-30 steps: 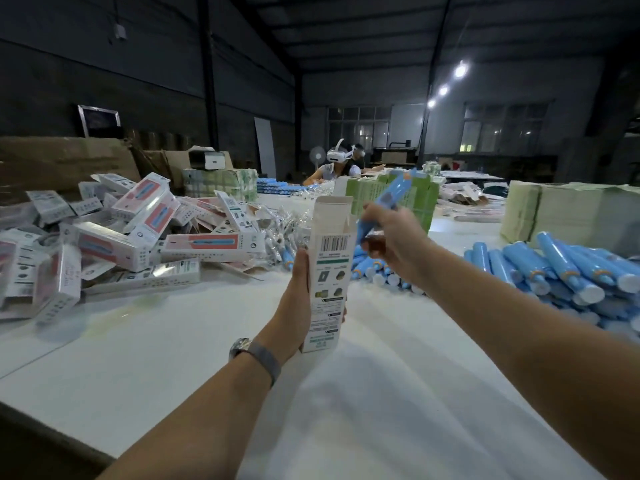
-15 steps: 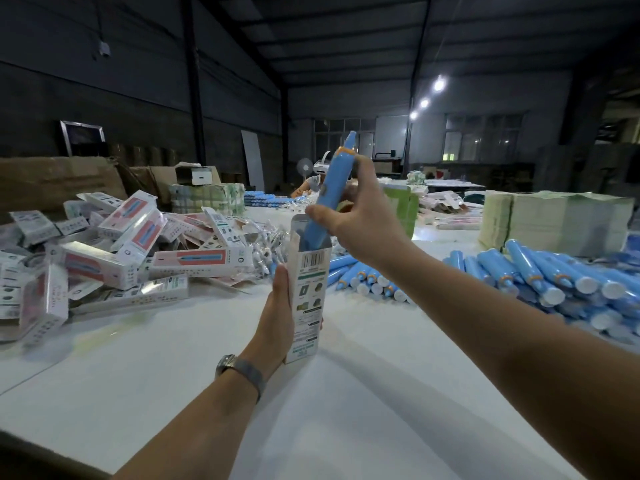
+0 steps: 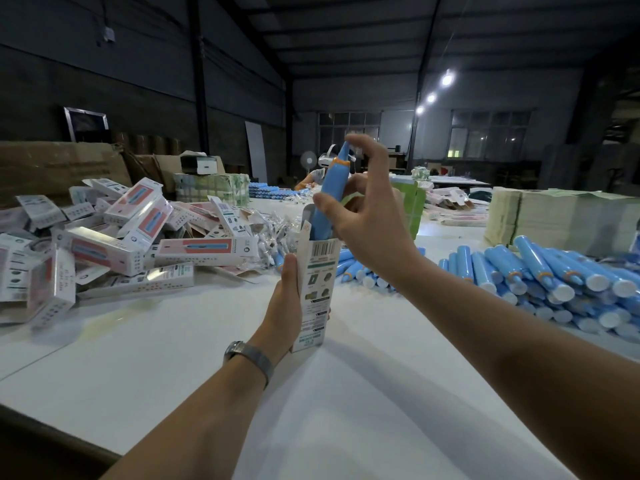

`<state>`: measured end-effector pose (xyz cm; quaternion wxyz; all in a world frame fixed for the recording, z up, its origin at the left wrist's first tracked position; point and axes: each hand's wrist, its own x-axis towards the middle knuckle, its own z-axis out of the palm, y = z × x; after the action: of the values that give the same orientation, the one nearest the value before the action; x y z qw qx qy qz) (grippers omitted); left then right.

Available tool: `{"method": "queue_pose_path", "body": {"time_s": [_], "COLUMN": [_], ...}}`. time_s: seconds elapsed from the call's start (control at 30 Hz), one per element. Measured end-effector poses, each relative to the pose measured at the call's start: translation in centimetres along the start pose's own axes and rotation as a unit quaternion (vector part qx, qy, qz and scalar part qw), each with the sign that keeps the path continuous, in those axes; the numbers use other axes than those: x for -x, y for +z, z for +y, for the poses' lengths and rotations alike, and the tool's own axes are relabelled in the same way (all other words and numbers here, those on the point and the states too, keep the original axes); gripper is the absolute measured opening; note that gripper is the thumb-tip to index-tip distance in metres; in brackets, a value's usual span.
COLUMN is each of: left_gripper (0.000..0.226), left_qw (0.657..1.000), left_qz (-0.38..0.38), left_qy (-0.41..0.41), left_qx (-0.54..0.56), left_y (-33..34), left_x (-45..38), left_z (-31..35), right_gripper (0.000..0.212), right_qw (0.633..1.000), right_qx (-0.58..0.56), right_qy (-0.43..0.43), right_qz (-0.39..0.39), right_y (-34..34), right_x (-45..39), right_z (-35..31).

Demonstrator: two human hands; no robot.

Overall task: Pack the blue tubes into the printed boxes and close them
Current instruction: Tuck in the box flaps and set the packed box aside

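Observation:
My left hand point(image 3: 284, 306) grips a white printed box point(image 3: 317, 289) upright over the table, its top flap open. A blue tube point(image 3: 334, 178) with an orange ring stands tip-up, its lower end inside the box's open top. My right hand point(image 3: 370, 226) holds the tube between thumb and fingers, and the index finger reaches over its tip. Loose blue tubes point(image 3: 540, 275) are heaped on the right. Several closed printed boxes point(image 3: 114, 240) lie piled on the left.
The white table point(image 3: 173, 358) has its near edge at bottom left. A stack of flat green cartons point(image 3: 554, 216) stands behind the tube heap. More tubes point(image 3: 356, 271) lie just behind the box. Another person point(image 3: 317, 171) sits at the far end.
My right hand lifted the tube from a slant beside the box, stood it upright and lowered its end into the open top. The left hand kept the box upright.

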<state>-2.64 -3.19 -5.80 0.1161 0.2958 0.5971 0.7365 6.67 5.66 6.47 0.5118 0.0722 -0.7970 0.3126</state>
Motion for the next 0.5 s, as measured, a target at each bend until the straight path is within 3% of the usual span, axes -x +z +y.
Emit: {"method": "queue_pose_path", "body": {"time_s": [0.17, 0.27, 0.37, 0.43, 0.5], "left_gripper": [0.099, 0.088, 0.088, 0.085, 0.069], "left_qw": [1.0, 1.0, 0.999, 0.999, 0.999], "left_qz": [-0.003, -0.001, 0.004, 0.017, 0.04], "left_qy": [-0.009, 0.006, 0.013, 0.017, 0.032], "left_qx": [0.016, 0.025, 0.038, 0.041, 0.019], "left_y": [-0.2, -0.1, -0.3, -0.6, -0.9], "left_x": [-0.2, -0.2, -0.3, -0.5, -0.5], "left_z": [-0.1, -0.1, 0.0, 0.0, 0.0], "right_gripper": [0.011, 0.022, 0.019, 0.016, 0.017], "right_qw": [0.996, 0.986, 0.995, 0.999, 0.995], "right_qx": [0.077, 0.142, 0.083, 0.024, 0.021], "right_qy": [-0.026, -0.052, -0.044, 0.021, 0.101], "right_qz": [-0.031, -0.075, -0.016, 0.029, -0.007], "right_y": [0.8, 1.5, 1.5, 1.9, 2.5], "right_x": [0.9, 2.4, 3.0, 2.7, 2.7], "right_z": [0.3, 1.6, 2.6, 3.8, 5.4]}}
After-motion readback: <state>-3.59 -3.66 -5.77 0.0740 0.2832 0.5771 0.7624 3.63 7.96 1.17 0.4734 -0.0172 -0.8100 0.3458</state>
